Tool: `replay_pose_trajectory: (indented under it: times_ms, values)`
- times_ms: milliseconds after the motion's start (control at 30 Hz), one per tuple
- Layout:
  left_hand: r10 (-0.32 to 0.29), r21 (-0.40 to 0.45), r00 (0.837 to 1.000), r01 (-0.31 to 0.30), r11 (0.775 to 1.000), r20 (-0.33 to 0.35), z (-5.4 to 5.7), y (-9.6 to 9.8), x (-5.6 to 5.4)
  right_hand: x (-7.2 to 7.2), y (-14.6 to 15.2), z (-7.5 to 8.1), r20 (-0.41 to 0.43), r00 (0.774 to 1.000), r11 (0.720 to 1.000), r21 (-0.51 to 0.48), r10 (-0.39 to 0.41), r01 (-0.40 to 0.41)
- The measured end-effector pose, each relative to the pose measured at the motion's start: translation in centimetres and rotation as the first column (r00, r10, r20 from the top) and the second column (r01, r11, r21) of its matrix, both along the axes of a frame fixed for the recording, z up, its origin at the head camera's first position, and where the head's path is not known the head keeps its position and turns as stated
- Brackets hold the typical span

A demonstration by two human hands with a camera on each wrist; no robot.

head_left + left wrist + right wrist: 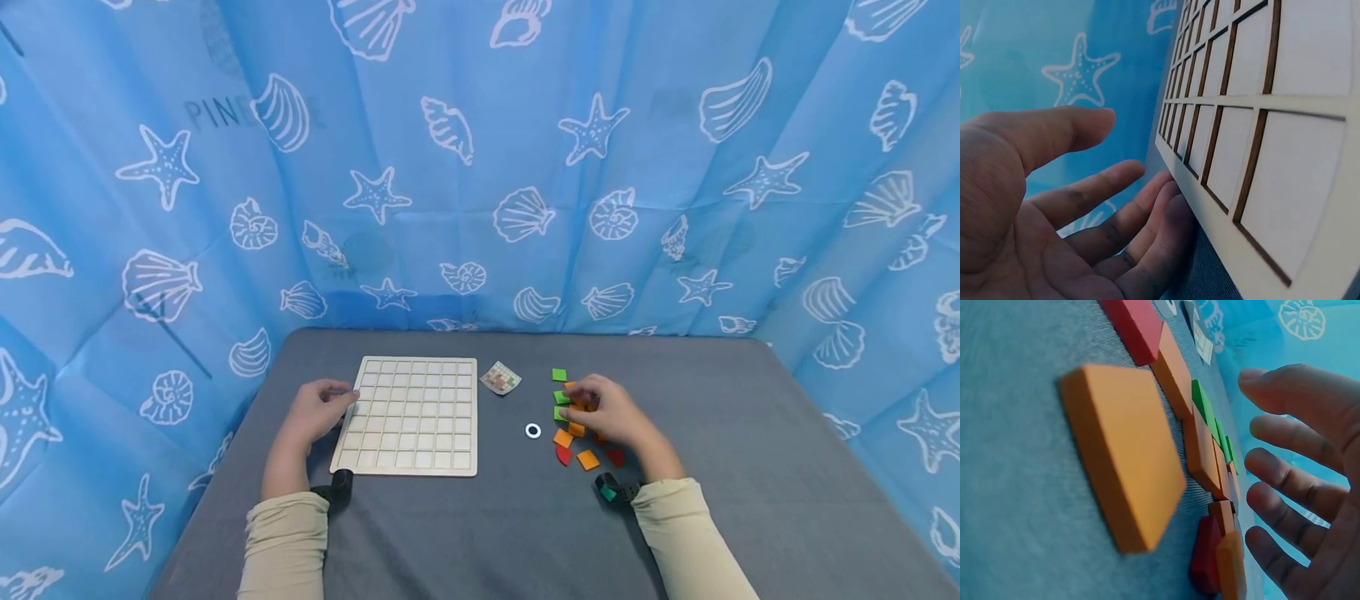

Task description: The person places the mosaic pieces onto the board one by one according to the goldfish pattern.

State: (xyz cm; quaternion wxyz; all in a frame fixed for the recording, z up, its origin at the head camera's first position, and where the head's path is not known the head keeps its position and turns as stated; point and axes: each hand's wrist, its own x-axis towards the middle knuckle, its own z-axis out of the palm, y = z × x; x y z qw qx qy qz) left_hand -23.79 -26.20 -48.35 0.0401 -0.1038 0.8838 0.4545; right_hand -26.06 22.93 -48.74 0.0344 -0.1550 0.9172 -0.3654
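A pale wooden grid board (405, 417) with rows of square recesses lies left of the middle of the table. My left hand (322, 408) is at its left edge. The left wrist view has the thumb and index finger (1100, 187) apart with nothing between them, while the lower fingertips sit against or just beside the board's rim (1204, 219). My right hand (606, 408) hovers over a loose group of flat tiles, partly hiding them. Among these are orange tiles (588, 460), green tiles (559, 375) and red pieces (563, 455). In the right wrist view its fingers (1297, 481) are spread and hold nothing.
Between board and tiles lie a small patterned card (500, 378) and a white ring with a dark centre (533, 431). A grey cloth (465, 533) covers the table. Behind it hangs a blue curtain (480, 167) with shells and starfish.
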Motion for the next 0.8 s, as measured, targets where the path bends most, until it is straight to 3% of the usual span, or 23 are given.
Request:
replay_pose_trajectory:
  times_ms: [367, 800]
  values:
    - [-0.007, 0.041, 1.0, 0.007, 0.999, 0.004, -0.39, -0.15, 0.03, -0.32, -0.13, -0.44, 0.004, 1.0, 1.0, 0.016, 0.011, -0.011]
    - [0.045, -0.028, 0.998, -0.044, 0.999, 0.037, -0.74, 0.26, -0.31, -0.52, -0.18, -0.83, 0.017, 1.0, 0.998, 0.051, 0.025, -0.026]
